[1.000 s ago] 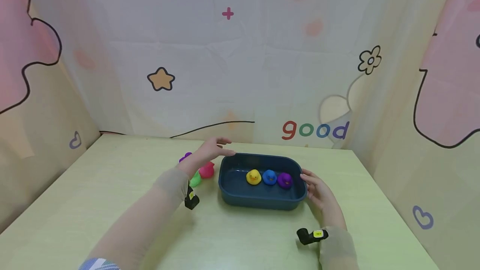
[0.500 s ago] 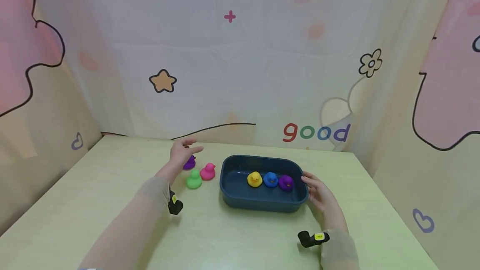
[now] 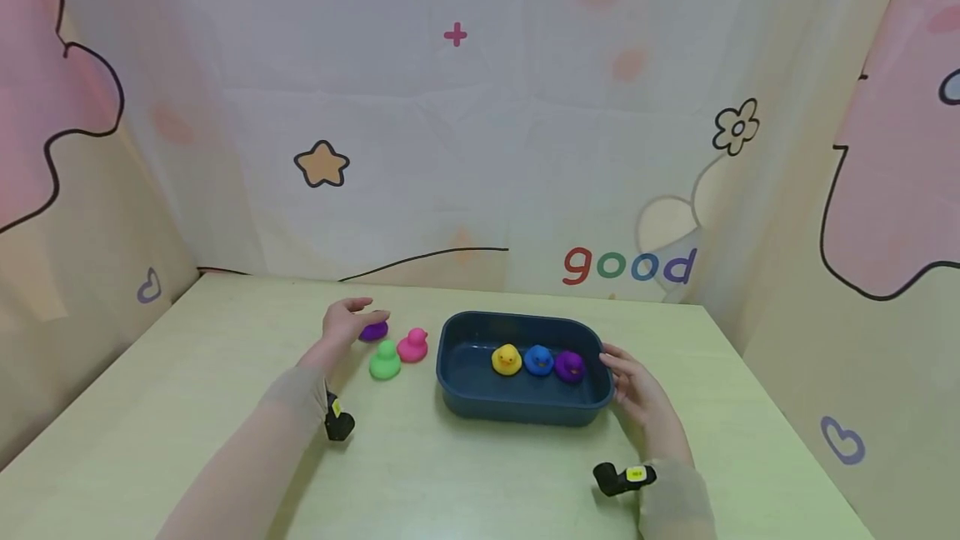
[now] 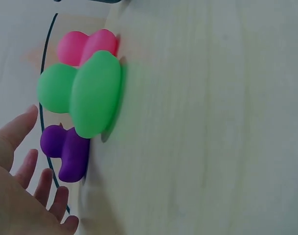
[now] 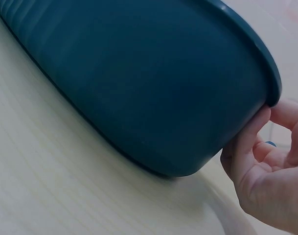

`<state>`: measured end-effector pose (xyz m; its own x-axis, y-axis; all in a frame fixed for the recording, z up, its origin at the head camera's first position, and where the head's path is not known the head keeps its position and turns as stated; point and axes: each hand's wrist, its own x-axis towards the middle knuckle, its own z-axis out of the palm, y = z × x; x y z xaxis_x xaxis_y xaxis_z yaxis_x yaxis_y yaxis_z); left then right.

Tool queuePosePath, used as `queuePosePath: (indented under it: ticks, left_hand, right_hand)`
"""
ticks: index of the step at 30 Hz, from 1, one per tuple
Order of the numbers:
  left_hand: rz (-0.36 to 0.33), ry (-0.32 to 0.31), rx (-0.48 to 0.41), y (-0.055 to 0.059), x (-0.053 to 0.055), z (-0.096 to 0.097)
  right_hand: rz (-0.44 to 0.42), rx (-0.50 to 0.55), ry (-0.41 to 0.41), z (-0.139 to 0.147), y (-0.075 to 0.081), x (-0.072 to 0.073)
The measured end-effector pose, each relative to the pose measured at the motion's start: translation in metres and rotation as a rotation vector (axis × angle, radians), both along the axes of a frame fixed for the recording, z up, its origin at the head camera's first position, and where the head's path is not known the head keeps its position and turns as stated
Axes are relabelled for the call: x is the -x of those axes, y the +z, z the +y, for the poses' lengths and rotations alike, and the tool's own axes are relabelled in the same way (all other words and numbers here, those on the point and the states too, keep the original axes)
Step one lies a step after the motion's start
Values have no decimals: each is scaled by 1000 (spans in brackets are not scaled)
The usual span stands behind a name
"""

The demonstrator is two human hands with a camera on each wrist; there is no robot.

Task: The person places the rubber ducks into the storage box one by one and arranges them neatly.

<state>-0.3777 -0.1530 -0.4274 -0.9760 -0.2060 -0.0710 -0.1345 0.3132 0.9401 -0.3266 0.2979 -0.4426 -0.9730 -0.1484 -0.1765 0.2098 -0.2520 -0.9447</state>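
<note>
My left hand [image 3: 345, 323] is at the far left of a group of toy ducks, fingers spread beside a purple duck [image 3: 373, 332]. In the left wrist view, its thumb and fingers stand apart around that duck's near side, with a gap in this view. A green duck [image 3: 386, 361] and a pink duck [image 3: 412, 346] sit close by. My right hand [image 3: 637, 386] holds the right end of a dark blue plastic basin [image 3: 517, 409], its fingers at the rim and against the outer wall. The basin contains a yellow duck [image 3: 507, 360], a blue duck [image 3: 539, 361] and another purple duck [image 3: 570, 367].
The pale wooden table [image 3: 480, 482] carries the basin and the loose ducks. Behind it hangs a printed cloth backdrop [image 3: 465, 148], which also covers both sides. Each wrist wears a small black camera, such as the left wrist's camera [image 3: 339, 419].
My left hand has moved left from the basin's left rim, past the pink and green ducks, and down to the purple duck. My right hand and the basin stay in place.
</note>
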Motion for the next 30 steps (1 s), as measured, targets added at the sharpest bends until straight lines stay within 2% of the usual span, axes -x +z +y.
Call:
queuePosePath:
  ticks: [13,19,26,30]
  left_hand:
    - [-76,7,17,-13,3,-1]
    - [-54,4,41,-14,3,-3]
    - [-63,8,46,-15,5,-4]
    - [-46,-17,59,-14,3,-9]
  right_hand:
    - [3,44,-12,-3,3,-3]
    - [-26,59,-15,-4,6,-3]
    - [-10,60,-23,-4,4,-3]
    - [-13,60,-22,-3,3,-2]
